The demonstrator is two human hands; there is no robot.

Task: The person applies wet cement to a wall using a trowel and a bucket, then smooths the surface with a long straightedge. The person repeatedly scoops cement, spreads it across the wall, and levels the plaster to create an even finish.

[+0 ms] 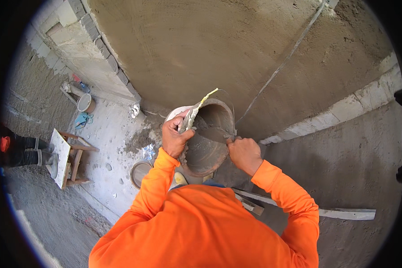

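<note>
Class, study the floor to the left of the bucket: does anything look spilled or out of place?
Yes: dark crumbs, probably mortar, litter the pale floor left of the bucket, and a crumpled silvery wrapper lies at their edge; both look like stray mess.

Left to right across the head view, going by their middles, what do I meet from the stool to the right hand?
White-topped wooden stool, round brown-rimmed container on the floor, left hand, round mortar-smeared bucket, right hand.

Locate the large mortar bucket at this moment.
In the head view, the large mortar bucket is near the centre, between the left hand and the right hand, with the plastered wall just beyond it.
</note>
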